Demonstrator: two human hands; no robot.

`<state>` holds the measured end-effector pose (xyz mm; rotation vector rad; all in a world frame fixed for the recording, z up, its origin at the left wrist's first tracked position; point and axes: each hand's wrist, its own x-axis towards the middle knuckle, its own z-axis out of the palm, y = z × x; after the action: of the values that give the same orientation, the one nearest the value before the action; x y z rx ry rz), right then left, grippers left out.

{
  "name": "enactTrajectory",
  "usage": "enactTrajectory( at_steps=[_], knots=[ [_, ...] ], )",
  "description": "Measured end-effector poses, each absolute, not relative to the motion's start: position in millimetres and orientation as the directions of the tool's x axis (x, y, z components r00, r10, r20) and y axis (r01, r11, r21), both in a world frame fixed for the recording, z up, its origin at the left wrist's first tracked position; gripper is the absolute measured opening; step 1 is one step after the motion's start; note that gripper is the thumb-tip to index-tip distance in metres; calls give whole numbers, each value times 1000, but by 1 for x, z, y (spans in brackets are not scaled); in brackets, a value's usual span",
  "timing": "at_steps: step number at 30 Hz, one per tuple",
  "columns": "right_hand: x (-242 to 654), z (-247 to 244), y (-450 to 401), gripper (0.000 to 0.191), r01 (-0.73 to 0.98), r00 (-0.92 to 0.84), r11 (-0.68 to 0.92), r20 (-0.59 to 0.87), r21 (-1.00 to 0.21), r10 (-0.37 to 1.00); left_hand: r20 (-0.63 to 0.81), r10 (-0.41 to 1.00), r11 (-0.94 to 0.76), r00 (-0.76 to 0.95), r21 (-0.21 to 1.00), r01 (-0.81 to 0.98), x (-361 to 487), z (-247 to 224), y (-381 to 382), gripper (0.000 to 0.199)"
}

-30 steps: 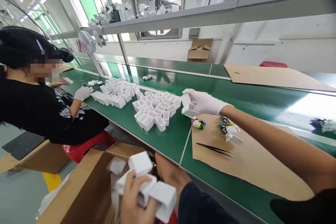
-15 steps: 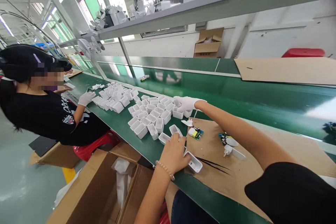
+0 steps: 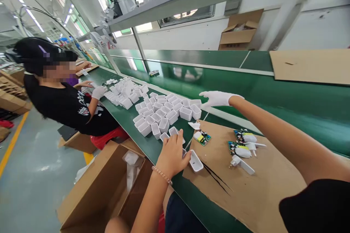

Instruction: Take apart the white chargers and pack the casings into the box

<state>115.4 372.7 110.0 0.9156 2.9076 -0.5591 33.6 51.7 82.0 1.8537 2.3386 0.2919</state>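
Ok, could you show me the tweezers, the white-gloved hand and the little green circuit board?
Black tweezers (image 3: 216, 178): head view, middle of the shaft.
Right gloved hand (image 3: 218, 98): head view, back of the hand.
Green circuit board (image 3: 206, 140): head view, green board surface.

An electronics factory floor: a long green assembly bench (image 3: 273, 113) holds white plastic casings (image 3: 164, 125) and small circuit boards (image 3: 202, 137), with a seated worker (image 3: 68, 98) and cardboard cartons (image 3: 93, 189) alongside.

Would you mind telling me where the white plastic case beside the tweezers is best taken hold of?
Pinch the white plastic case across its two long walls, coming down from the left, where the bare left hand sits. The narrow open shell suits that grip, and this side avoids the tweezers on its right.
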Motion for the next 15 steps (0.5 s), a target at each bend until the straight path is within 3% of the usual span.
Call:
enactTrajectory(
  at_steps=[4,7,11,15],
  knots=[
    [95,86,360,50,477,-877,795,-146,-375,458,64,966,240,-251,147,960,40,82,55,71],
    [86,83,351,39,475,-877,799,-131,-369,462,86,972,214,-218,46,976,36,78,64,54],
    [108,85,345,46,498,-860,788,-89,-363,502,153,976,154,-153,5,988,29,69,69,45],
    [161,84,346,52,595,-788,728,-72,-340,611,288,952,85,-104,76,993,20,67,64,39]
  ],
)
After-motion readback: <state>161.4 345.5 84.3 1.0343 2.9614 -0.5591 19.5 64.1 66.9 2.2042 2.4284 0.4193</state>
